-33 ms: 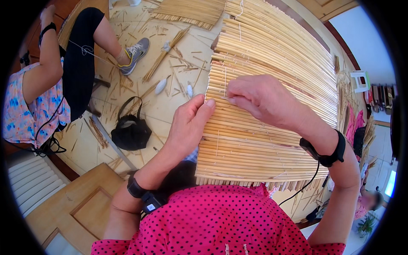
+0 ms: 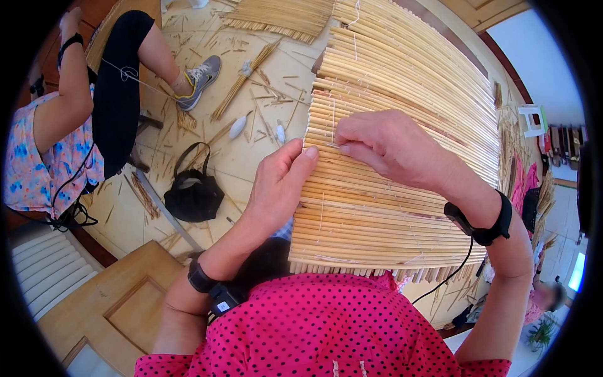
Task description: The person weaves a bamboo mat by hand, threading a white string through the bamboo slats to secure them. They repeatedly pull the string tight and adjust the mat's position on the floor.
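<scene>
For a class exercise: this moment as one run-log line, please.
Left hand: gripping flat tan stalk mat at edge; right hand: apparently pinching thin white thread; floor: black fabric bag

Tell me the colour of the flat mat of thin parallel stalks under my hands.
The stalk mat is straw yellow with some browner stalks, seen best in the head view.

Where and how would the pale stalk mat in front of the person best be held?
Probably hold the stalk mat by its left edge, the grip coming from the left, thumb above and fingers below. The mat is thin and flat, and that edge is a row of stalk ends with floor showing beyond. The left hand is there, thumb on top.
</scene>
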### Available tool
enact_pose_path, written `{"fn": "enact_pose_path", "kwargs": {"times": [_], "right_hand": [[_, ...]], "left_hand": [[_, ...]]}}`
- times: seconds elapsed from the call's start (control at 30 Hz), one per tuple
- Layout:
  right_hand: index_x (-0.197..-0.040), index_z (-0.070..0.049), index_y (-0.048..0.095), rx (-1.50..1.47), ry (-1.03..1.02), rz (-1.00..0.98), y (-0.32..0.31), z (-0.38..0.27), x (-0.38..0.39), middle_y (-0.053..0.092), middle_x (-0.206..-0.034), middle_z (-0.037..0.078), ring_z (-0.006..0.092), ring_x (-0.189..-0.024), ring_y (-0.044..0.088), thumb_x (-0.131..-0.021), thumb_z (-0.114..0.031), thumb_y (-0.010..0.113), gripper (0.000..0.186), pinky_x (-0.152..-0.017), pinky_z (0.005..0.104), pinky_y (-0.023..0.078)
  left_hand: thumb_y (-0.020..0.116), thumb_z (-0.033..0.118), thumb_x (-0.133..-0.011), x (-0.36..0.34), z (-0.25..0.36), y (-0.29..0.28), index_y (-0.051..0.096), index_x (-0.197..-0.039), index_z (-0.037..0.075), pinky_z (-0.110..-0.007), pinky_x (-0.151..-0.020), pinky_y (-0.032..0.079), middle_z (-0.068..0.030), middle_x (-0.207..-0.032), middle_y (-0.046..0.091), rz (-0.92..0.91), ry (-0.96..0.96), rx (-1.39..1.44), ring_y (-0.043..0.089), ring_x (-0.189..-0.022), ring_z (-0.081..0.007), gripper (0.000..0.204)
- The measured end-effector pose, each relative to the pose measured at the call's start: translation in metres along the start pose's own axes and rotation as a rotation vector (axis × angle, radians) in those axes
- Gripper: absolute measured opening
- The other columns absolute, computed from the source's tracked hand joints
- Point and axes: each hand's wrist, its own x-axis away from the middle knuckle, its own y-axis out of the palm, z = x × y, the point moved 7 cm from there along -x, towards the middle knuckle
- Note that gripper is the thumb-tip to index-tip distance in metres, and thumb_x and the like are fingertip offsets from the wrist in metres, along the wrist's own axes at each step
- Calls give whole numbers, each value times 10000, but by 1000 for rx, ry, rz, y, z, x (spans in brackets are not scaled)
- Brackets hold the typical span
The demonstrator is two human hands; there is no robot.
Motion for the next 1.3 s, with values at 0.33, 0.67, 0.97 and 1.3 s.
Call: {"fn": "enact_pose_path", "kwargs": {"times": [0.33, 0.67, 0.97, 1.3], "right_hand": [[-993, 28, 665, -102, 56, -290, -10, 8, -16, 696, -889, 142, 303, -807, 663, -879, -40, 644, 134, -737, 354, 525], [-911, 18, 668, -186, -2, -274, -8, 9, -23, 624, -772, 227, 396, -711, 585, -853, -69, 573, 142, -672, 421, 489], [-794, 56, 563, -144, -57, -276, -9, 4, -27, 514, -694, 245, 400, -646, 494, -830, -58, 564, 120, -623, 435, 444], [-742, 60, 542, -75, -86, -318, -9, 4, -30, 471, -669, 261, 410, -621, 466, -795, -53, 556, 126, -602, 454, 426]], "left_hand": [[492, 195, -1016, -4, -6, -3, 626, -1152, -6, -200, -797, 448, 13, -994, 655, -56, -63, -21, 548, -892, -21, 277], [509, 188, -1005, -1, 8, -1, 614, -969, 29, -182, -629, 338, 82, -799, 525, -19, -22, -62, 407, -738, 8, 194], [506, 175, -999, -2, 1, -4, 586, -920, 23, -205, -621, 338, 66, -757, 481, -2, -51, -69, 380, -725, -8, 188], [505, 170, -988, -2, 5, -3, 545, -871, -12, -253, -634, 379, 7, -699, 455, 17, -52, -96, 378, -720, -54, 219]]}}
